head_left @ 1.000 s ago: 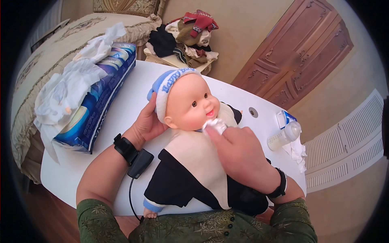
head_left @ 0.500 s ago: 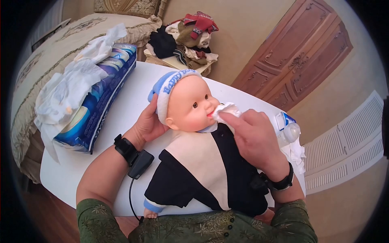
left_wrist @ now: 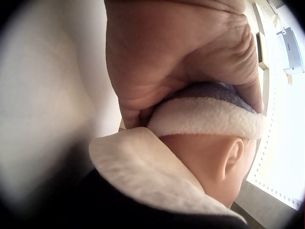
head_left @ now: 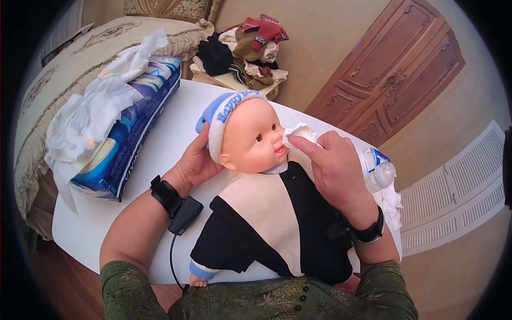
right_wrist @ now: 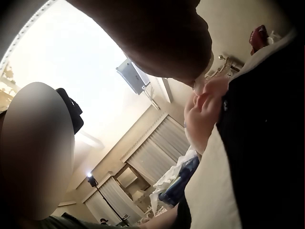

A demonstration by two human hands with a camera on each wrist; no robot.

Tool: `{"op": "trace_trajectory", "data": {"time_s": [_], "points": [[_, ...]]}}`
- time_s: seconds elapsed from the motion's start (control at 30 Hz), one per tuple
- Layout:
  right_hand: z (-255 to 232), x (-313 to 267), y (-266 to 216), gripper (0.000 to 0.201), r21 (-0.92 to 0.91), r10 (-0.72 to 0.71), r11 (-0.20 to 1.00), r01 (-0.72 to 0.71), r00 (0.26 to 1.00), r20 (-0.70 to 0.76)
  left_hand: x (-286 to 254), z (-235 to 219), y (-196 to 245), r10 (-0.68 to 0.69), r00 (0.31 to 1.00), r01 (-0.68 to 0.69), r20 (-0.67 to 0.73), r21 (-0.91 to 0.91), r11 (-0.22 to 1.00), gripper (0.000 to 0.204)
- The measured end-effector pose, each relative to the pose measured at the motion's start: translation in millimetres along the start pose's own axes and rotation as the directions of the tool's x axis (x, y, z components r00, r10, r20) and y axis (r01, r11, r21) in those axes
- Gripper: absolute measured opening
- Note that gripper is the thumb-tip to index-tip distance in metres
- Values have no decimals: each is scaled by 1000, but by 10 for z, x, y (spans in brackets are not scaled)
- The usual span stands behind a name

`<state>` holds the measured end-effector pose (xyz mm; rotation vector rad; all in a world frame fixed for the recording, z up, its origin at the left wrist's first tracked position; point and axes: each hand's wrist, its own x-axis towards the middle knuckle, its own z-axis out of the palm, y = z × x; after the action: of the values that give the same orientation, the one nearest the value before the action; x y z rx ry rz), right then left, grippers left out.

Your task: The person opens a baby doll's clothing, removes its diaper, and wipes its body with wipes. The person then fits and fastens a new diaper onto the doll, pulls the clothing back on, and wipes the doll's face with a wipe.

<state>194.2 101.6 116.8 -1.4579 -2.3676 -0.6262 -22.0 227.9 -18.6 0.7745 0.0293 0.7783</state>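
A baby doll (head_left: 255, 140) in a blue and white cap (head_left: 217, 120) and a black and cream top (head_left: 261, 213) lies face up on the white table. My left hand (head_left: 194, 162) cradles the back of its head, thumb on the cap; the left wrist view shows this hand (left_wrist: 181, 52) curled round the cap (left_wrist: 205, 117). With bent fingers my right hand (head_left: 338, 170) pinches a crumpled white tissue (head_left: 300, 134) against the doll's nose, above its mouth. In the right wrist view my hand (right_wrist: 157, 38) is dark, close over the doll's face (right_wrist: 200, 117).
A blue package (head_left: 136, 120) with loose white wipes (head_left: 90, 120) stands at the table's left. Near the right edge are a baby bottle (head_left: 381, 175), a small blue and white pack (head_left: 376, 157) and crumpled tissue (head_left: 392, 204). Folded clothes (head_left: 256, 48) are piled behind the table (head_left: 181, 101).
My right hand has moved from the doll's chin, right and up past its mouth to the nose, carrying the tissue. My left hand stays at the head.
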Motion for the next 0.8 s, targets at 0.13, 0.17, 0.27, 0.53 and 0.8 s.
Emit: {"op": "trace_trajectory", "data": {"time_s": [0.13,0.17,0.27,0.53,0.8], "points": [[37,17,-71,38,110,-68,992,68,998,-12,2,-32,-3,-1,999,5,47,-78,997,77],[52,18,-74,38,139,-97,985,99,995,-17,3,-32,-2,-2,999,6,50,-81,997,77],[22,24,-1,38,43,-12,999,10,999,43,-10,1,10,-10,1000,10,-9,13,1000,82],[26,228,6,37,236,10,972,-4,1000,-21,-1,-26,0,0,998,5,65,-65,998,76],[61,292,23,34,368,-10,930,-8,999,46,2,11,0,12,1000,-12,22,23,1000,82]]}}
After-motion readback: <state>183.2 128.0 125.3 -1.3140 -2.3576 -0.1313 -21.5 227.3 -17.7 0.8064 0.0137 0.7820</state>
